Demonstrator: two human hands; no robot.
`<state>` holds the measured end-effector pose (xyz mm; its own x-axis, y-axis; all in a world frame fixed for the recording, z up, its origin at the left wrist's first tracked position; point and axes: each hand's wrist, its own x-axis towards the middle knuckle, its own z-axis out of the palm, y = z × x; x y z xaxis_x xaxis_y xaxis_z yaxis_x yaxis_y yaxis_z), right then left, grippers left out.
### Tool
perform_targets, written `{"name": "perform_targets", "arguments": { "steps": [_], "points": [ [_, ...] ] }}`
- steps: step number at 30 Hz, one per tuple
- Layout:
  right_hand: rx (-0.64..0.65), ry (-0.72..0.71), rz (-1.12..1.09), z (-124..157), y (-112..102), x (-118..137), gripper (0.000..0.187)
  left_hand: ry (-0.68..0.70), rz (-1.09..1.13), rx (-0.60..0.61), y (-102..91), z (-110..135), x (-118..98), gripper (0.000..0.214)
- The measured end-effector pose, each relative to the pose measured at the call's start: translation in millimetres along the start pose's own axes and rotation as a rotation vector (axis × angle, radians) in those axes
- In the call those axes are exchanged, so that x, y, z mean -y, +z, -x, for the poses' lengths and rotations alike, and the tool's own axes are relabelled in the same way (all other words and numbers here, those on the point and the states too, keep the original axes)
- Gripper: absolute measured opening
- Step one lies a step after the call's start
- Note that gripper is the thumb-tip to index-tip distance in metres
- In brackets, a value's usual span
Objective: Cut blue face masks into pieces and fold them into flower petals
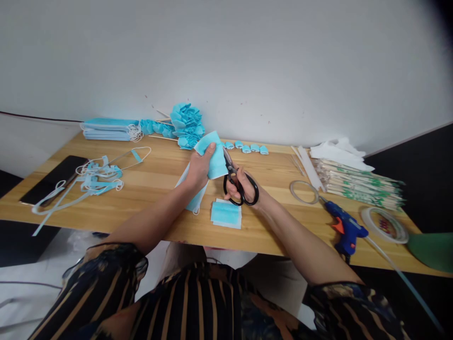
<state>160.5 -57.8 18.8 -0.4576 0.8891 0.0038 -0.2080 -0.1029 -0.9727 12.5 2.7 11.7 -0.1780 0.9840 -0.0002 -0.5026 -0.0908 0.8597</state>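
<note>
Over the middle of the wooden table, my left hand (201, 165) pinches a blue piece of face mask fabric (216, 163), thumb on top. My right hand (242, 185) is closed around black-handled scissors (230, 169), whose blades meet the right edge of that fabric. Beneath my left wrist lies another blue face mask (196, 200), partly covered by the hand. Cut blue rectangles (226, 214) are stacked on the table below the scissors. Several small folded blue pieces (247, 148) sit in rows just behind my hands.
Blue fabric flowers on sticks (187, 125) and a mask stack (111, 129) stand along the wall. Trimmed straps (101, 177) and a black phone (53, 179) lie left. Rightward are a blue glue gun (345, 226), tape rolls (385, 225), wrapped sticks (361, 184) and white scraps (339, 151).
</note>
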Motion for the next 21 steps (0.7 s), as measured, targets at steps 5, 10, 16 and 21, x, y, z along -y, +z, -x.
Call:
{"name": "perform_targets", "arguments": {
  "steps": [5,10,16,21],
  "points": [
    [0.045,0.045,-0.051,-0.6,-1.3,-1.7,0.089,0.003,0.001,0.045,0.9,1.8,-0.2,0.033],
    [0.043,0.060,-0.059,-0.4,-1.7,0.6,0.087,0.012,-0.042,0.028,-0.2,0.9,2.6,0.029],
    [0.047,0.050,-0.052,-0.6,-2.6,2.8,0.088,0.012,-0.102,0.058,-4.1,-0.4,6.8,0.035],
    [0.020,0.042,-0.092,-1.2,-3.4,0.6,0.090,-0.004,-0.098,0.064,-3.1,2.2,4.8,0.044]
  ]
}}
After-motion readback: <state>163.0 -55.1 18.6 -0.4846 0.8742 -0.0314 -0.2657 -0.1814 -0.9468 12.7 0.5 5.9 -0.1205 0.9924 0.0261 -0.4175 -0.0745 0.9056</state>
